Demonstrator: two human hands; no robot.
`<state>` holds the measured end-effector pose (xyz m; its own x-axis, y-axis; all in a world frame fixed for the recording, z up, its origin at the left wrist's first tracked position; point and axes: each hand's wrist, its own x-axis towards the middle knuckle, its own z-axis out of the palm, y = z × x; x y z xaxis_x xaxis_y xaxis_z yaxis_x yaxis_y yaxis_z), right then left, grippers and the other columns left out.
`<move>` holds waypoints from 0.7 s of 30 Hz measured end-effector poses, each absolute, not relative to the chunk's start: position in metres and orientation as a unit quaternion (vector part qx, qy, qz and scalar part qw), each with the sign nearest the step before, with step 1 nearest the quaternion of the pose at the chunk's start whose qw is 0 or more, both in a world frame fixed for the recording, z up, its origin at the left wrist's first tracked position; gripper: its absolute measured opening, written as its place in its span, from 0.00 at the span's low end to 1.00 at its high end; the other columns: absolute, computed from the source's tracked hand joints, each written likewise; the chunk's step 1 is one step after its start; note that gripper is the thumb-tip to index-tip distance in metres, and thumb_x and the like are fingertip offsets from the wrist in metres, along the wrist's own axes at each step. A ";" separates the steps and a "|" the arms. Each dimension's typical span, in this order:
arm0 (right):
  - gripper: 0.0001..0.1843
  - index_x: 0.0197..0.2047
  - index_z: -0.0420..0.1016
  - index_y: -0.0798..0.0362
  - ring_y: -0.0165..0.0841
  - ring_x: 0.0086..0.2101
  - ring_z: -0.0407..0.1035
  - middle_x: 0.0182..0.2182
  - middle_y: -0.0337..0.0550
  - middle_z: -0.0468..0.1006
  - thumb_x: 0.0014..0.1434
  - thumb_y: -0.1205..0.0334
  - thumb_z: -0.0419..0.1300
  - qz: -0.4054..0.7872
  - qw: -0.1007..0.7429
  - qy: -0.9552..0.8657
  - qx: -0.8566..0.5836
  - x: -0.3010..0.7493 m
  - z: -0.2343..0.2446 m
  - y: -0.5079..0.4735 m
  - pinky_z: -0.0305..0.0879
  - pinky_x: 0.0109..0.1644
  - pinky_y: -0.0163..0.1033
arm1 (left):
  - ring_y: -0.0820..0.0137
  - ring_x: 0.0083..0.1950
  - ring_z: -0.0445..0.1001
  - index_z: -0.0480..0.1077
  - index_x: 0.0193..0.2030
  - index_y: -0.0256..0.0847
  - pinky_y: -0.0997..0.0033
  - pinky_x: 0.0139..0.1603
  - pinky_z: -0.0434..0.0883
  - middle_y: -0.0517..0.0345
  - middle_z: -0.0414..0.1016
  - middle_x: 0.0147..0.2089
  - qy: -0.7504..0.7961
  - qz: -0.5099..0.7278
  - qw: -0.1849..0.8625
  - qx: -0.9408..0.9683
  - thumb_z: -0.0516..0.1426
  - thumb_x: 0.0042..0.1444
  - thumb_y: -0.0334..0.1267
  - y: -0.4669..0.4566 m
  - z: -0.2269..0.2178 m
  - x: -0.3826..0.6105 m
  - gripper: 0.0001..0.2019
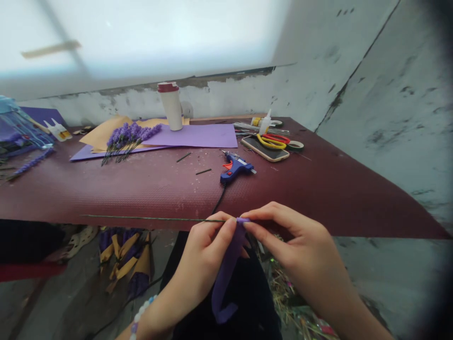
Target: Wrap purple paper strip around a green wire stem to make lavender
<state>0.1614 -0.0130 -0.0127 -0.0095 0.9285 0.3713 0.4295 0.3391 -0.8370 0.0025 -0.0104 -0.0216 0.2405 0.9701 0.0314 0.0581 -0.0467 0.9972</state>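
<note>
Pinching a purple paper strip (226, 274) on green wire (152, 218), left hand (201, 264) and right hand (300, 241) closed

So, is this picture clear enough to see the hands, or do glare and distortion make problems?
Head view: the window is blown out to glare, the wide lens bends the edge of the maroon table mat, and a dark blur covers the right border, but the left hand, right hand and the purple strip they pinch stay fairly sharp.
</note>
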 end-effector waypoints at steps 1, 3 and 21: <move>0.06 0.32 0.82 0.47 0.34 0.29 0.77 0.28 0.38 0.82 0.59 0.63 0.64 0.257 0.484 -0.660 -0.514 0.161 -0.013 -0.013 0.75 0.33 0.36 | 0.69 0.32 0.75 0.74 0.31 0.39 0.73 0.37 0.69 0.59 0.76 0.29 0.439 0.424 0.535 0.584 0.54 0.66 0.41 -0.011 -0.021 0.002 0.14; 0.06 0.32 0.82 0.47 0.34 0.29 0.77 0.28 0.39 0.82 0.59 0.63 0.64 0.251 0.488 -0.660 -0.513 0.160 -0.013 -0.012 0.75 0.33 0.36 | 0.70 0.31 0.73 0.74 0.33 0.39 0.73 0.36 0.68 0.61 0.74 0.28 0.438 0.416 0.538 0.588 0.56 0.65 0.40 -0.010 -0.021 0.001 0.11; 0.10 0.40 0.77 0.52 0.30 0.31 0.76 0.31 0.40 0.80 0.64 0.75 0.58 0.056 0.475 -0.763 -0.436 0.156 -0.026 -0.019 0.73 0.37 0.34 | 0.76 0.25 0.71 0.72 0.35 0.38 0.78 0.29 0.68 0.65 0.71 0.26 0.403 0.450 0.683 0.409 0.61 0.62 0.49 -0.007 -0.030 0.003 0.15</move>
